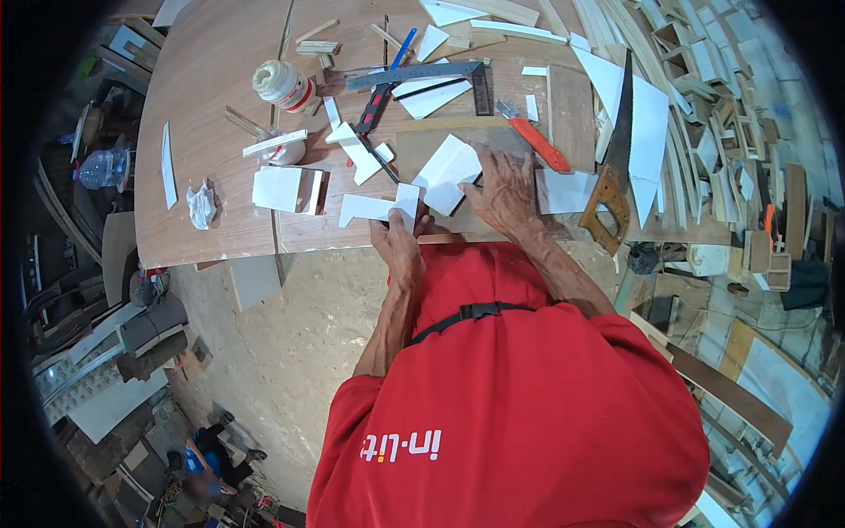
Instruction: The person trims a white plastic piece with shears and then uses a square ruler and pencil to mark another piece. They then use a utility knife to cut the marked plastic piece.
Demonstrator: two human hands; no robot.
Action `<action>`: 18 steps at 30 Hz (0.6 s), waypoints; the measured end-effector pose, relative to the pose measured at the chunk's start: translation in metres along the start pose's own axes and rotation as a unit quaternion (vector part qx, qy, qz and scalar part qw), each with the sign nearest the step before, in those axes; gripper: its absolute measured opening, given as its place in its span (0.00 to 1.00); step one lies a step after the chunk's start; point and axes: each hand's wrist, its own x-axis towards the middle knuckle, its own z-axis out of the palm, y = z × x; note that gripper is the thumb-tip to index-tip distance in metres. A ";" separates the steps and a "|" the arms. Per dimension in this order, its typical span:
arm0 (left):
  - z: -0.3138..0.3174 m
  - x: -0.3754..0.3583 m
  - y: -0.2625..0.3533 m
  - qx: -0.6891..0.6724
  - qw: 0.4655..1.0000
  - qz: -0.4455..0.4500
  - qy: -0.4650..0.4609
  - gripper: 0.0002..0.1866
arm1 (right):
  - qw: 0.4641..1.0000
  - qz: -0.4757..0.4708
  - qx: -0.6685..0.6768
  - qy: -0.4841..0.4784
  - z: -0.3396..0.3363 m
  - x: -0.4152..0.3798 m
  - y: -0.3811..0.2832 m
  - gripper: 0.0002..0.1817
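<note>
The head view shows the left hand with fingers clamped on a notched white piece at the near edge of the wooden table. The right hand touches an angular white block; whether its fingers grip it cannot be told. A red utility knife lies near that hand.

The tabletop looks like smooth wood, the saw blade dark metal.

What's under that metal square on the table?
A white offcut pokes out from beneath the metal square. Whatever lies directly under the square's blade is covered, so I can't tell how far the offcut runs.
</note>
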 end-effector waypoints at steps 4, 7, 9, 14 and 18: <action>-0.002 0.003 -0.005 0.016 1.000 0.009 0.013 0.16 | 0.998 -0.003 0.031 0.049 -0.004 0.002 -0.006 0.38; -0.001 0.003 -0.004 0.010 1.000 0.008 0.011 0.15 | 0.982 0.005 0.163 0.100 -0.001 0.003 -0.010 0.37; -0.001 0.003 -0.004 0.033 0.999 0.016 -0.027 0.14 | 0.955 0.024 0.273 0.118 0.006 0.005 -0.019 0.35; -0.013 0.016 -0.022 0.169 0.972 0.159 -0.042 0.13 | 0.812 0.217 0.537 0.075 -0.005 0.018 -0.026 0.09; 0.009 -0.003 0.010 0.126 0.980 0.134 -0.081 0.13 | 0.911 0.188 0.364 -0.051 -0.031 0.024 -0.003 0.15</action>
